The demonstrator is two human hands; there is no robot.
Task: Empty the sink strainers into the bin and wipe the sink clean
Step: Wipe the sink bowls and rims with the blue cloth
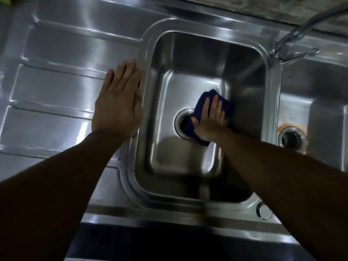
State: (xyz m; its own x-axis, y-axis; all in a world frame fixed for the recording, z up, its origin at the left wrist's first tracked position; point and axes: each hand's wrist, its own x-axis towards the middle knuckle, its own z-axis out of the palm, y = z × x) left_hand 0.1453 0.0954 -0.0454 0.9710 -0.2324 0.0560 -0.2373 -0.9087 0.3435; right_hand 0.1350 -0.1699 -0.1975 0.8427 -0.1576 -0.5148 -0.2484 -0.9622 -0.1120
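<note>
The steel sink basin [188, 162] fills the middle of the view. My right hand [211, 119] presses flat on a dark blue cloth [226, 102] on the basin floor, just right of the round drain opening [183, 122], which the cloth partly covers. No strainer shows in that drain. My left hand [118, 102] rests flat, fingers spread, on the ribbed draining board [56, 87] at the basin's left rim. It holds nothing.
A second basin [316, 87] lies to the right, its drain [291, 138] ringed with orange stain. The tap [293, 42] reaches in from the back right. A round plug hole cover [263, 210] sits on the front rim.
</note>
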